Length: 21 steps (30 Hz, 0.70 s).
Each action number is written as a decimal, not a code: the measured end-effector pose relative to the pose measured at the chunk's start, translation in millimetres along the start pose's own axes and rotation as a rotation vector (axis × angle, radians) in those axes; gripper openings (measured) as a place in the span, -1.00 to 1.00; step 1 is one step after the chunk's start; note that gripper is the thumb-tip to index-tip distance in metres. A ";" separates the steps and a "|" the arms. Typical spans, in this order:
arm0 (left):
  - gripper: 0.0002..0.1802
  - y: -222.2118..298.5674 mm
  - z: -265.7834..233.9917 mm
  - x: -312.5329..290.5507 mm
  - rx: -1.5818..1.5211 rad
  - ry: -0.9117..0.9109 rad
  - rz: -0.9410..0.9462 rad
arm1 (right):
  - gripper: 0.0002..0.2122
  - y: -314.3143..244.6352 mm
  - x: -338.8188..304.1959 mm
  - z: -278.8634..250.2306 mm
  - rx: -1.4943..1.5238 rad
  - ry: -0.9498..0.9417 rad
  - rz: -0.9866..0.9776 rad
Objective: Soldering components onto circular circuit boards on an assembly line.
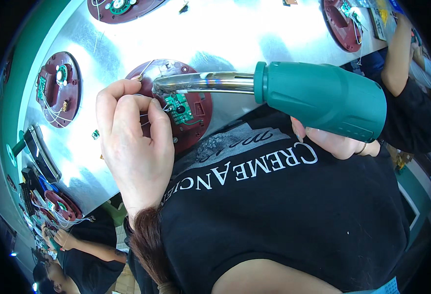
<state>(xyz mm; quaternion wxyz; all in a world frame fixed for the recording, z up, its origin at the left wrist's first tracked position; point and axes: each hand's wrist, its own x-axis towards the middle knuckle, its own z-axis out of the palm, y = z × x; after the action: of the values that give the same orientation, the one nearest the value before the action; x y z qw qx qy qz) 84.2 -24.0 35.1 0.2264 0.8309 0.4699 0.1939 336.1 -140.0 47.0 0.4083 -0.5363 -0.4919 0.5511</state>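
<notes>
A round dark-red plastic housing [203,105] lies on the shiny metal table before me, with a green circuit board [180,109] on it. My left hand [134,132] bends over the housing's left side, its fingers closed on a thin white wire [148,66]. More white wires run from the board near the thumb. Below the large green body of a gun-shaped tool [323,98], my right hand [335,143] is wrapped on its underside, most fingers hidden. The tool's long, bent, heat-tinted metal tube [205,82] reaches left over the housing, its tip beside my left fingertips.
Similar red housings with boards and wires lie at the left [73,93], far left and far right [340,24]. A dark tray-like object [41,154] sits at the table's left edge. Other people work at lower left [83,250] and right [399,63].
</notes>
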 end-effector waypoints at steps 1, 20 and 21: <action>-0.92 0.6 -0.6 0.5 0.001 -0.001 0.000 | -0.83 9.0 0.7 -7.8 -0.383 -0.107 -0.372; -0.94 3.2 -4.1 0.7 0.033 -0.011 -0.030 | -0.91 -25.3 12.6 0.8 0.041 -0.014 0.143; -0.94 3.0 -3.9 0.6 0.035 -0.012 -0.033 | -0.91 -22.9 12.4 -0.3 0.025 -0.050 0.149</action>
<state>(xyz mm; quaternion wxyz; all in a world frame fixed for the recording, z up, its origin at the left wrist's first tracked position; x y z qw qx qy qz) 84.5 -24.1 40.1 0.2178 0.8280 0.4855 0.1768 333.4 -123.7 67.2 0.3602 -0.5525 -0.4537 0.5993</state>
